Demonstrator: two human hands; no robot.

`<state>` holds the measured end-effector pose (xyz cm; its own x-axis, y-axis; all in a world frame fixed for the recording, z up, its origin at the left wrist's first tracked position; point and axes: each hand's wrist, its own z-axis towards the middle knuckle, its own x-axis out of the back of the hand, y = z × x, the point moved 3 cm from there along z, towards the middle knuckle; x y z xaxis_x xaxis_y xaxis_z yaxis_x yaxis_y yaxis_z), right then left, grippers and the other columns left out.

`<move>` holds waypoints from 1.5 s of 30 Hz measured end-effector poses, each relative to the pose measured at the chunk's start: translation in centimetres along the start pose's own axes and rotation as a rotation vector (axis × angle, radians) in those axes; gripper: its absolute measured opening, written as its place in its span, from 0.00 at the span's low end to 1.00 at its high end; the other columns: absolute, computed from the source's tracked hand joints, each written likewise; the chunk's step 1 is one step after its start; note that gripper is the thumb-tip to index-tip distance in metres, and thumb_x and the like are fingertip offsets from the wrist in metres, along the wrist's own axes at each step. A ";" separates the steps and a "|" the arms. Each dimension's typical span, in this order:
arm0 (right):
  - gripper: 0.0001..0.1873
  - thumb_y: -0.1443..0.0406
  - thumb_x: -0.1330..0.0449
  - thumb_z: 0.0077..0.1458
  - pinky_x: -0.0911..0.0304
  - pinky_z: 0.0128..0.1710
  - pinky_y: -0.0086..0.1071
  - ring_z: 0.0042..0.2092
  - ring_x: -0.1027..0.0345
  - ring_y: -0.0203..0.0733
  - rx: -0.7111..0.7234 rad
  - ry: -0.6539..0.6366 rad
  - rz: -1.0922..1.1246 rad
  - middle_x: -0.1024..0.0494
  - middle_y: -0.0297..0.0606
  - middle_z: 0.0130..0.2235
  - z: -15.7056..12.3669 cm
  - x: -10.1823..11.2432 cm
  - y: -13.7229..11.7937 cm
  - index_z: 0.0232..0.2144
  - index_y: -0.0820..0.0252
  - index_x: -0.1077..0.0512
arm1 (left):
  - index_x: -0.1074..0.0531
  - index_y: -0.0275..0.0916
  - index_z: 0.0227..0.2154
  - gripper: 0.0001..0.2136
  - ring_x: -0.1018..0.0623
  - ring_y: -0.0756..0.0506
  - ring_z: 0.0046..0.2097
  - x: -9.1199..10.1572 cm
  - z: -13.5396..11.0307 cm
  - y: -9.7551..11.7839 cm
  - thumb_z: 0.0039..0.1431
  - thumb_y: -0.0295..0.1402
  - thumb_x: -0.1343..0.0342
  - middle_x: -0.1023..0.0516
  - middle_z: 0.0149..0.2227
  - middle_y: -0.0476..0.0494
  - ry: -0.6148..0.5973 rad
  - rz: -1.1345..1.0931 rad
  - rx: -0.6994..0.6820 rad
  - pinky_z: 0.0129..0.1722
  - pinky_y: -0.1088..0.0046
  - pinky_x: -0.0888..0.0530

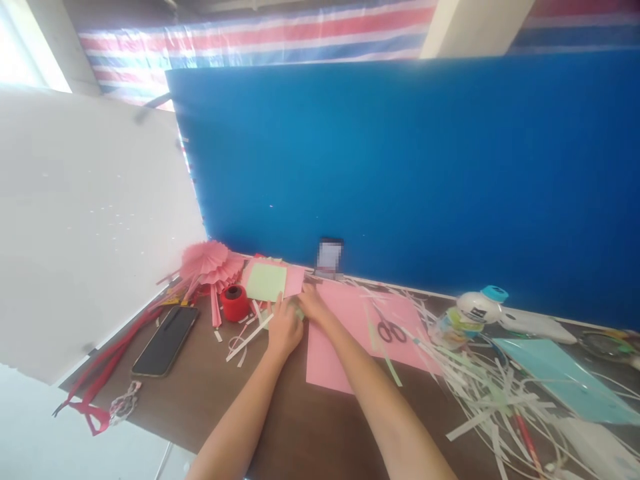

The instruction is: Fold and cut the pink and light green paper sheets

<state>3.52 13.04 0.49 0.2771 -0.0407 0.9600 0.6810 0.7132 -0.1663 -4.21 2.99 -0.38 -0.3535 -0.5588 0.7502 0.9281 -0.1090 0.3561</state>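
Both my hands meet near the far middle of a brown table. My left hand is closed, fingers curled on a small pale green paper piece. My right hand is pinched on the same piece from the other side. Just left of them lies a light green paper square on a pink sheet. A large pink sheet lies under my right forearm, with scissors resting on it.
A red tape roll, pink paper fans and a black phone lie at left. White paper strips, a bottle and a teal sheet lie at right. A blue board stands behind.
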 end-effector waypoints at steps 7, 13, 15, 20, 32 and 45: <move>0.09 0.68 0.52 0.57 0.45 0.42 0.37 0.39 0.39 0.43 0.047 0.028 0.054 0.30 0.40 0.33 -1.3 2.3 0.5 0.31 0.60 0.31 | 0.32 0.33 0.37 0.12 0.42 0.34 0.58 -1.5 -0.2 -0.8 0.52 0.23 0.57 0.31 0.47 0.32 -0.115 0.068 0.064 0.54 0.45 0.49; 0.12 0.61 0.55 0.58 0.40 0.41 0.37 0.38 0.35 0.42 -0.227 0.403 0.526 0.29 0.40 0.36 -10.0 6.2 2.6 0.37 0.58 0.34 | 0.30 0.38 0.38 0.18 0.36 0.40 0.52 -0.3 0.0 0.2 0.50 0.17 0.60 0.30 0.45 0.39 -0.012 -0.121 -0.030 0.50 0.57 0.38; 0.13 0.57 0.52 0.56 0.37 0.37 0.37 0.33 0.33 0.40 -0.407 0.546 0.779 0.29 0.37 0.30 -13.3 6.1 3.3 0.35 0.60 0.35 | 0.31 0.39 0.40 0.18 0.34 0.42 0.50 0.1 -0.5 1.7 0.52 0.18 0.60 0.29 0.44 0.39 -0.010 -0.290 -0.112 0.49 0.59 0.36; 0.17 0.53 0.45 0.49 0.34 0.31 0.34 0.28 0.33 0.37 -0.578 0.650 1.269 0.30 0.35 0.27 -18.0 4.1 3.6 0.32 0.61 0.34 | 0.43 0.38 0.53 0.20 0.33 0.43 0.50 -0.3 -2.1 6.8 0.56 0.31 0.53 0.36 0.51 0.35 -0.162 -0.839 -0.079 0.46 0.62 0.32; 0.24 0.54 0.43 0.48 0.34 0.27 0.33 0.32 0.30 0.42 -0.723 0.742 1.011 0.26 0.47 0.38 -19.6 4.0 4.3 0.44 0.63 0.34 | 0.28 0.33 0.35 0.16 0.22 0.42 0.35 -4.4 -0.7 8.0 0.46 0.39 0.41 0.24 0.37 0.36 -0.343 -1.452 0.420 0.39 0.64 0.27; 0.23 0.57 0.40 0.47 0.32 0.34 0.37 0.41 0.30 0.46 -0.722 0.768 1.136 0.26 0.47 0.41 -19.6 4.0 4.1 0.45 0.61 0.34 | 0.27 0.33 0.38 0.17 0.23 0.42 0.37 -4.3 -0.9 7.7 0.45 0.37 0.40 0.23 0.38 0.37 -0.398 -1.484 0.466 0.42 0.63 0.28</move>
<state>20.68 2.08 -0.79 0.9722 -0.2293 -0.0468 -0.0126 0.1484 -0.9888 4.55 3.87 -1.36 -0.9415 0.0549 -0.3324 -0.3349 -0.0445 0.9412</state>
